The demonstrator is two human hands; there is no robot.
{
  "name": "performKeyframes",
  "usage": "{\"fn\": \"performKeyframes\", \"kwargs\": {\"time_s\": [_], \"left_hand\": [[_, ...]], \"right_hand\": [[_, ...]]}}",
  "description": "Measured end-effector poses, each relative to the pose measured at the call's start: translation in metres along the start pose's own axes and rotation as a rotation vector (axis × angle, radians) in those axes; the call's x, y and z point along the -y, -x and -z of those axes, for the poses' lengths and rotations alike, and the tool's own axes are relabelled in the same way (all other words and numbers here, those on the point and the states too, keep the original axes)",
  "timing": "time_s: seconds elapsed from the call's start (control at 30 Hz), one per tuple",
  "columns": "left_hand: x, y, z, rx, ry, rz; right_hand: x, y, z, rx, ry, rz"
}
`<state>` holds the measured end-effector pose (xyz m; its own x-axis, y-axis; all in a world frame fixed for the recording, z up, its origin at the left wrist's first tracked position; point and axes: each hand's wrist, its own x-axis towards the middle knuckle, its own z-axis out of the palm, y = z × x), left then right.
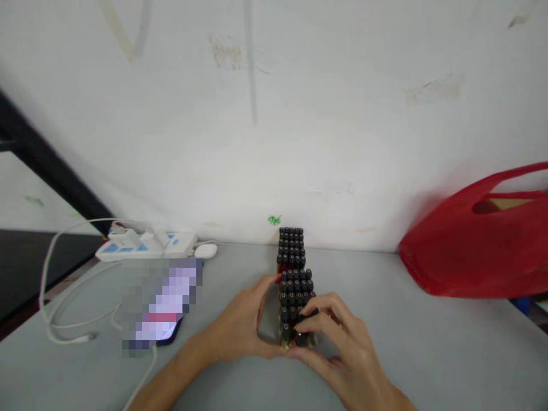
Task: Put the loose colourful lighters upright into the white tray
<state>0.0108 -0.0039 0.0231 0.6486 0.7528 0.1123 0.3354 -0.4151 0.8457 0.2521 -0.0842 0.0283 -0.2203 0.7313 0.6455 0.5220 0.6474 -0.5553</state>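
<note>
the long block of black upright cylinders runs away from the person; left hand grips its near-left side, right hand pinches the near end.

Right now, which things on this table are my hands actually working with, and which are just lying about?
In hand:
- near tray of black caps, gripped by the left hand on its side, right hand fingertips on the caps
- far tray, just behind it

Lying about:
- phone
- power strip and white cable
- red bag
</note>
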Motion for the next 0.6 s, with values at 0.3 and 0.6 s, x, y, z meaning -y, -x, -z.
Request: {"fn": "performKeyframes", "kwargs": {"time_s": [0.3, 0.6], "left_hand": [[-0.0023, 0.0002, 0.001, 0.019, 0.0, -0.013], [0.0023, 0.001, 0.0001, -0.008, -0.007, -0.009]], "right_hand": [[-0.0023, 0.0071, -0.0052, 0.044, 0.064, 0.027], [0.0042, 0.003, 0.0019, -0.028, 0.091, -0.038]]}}
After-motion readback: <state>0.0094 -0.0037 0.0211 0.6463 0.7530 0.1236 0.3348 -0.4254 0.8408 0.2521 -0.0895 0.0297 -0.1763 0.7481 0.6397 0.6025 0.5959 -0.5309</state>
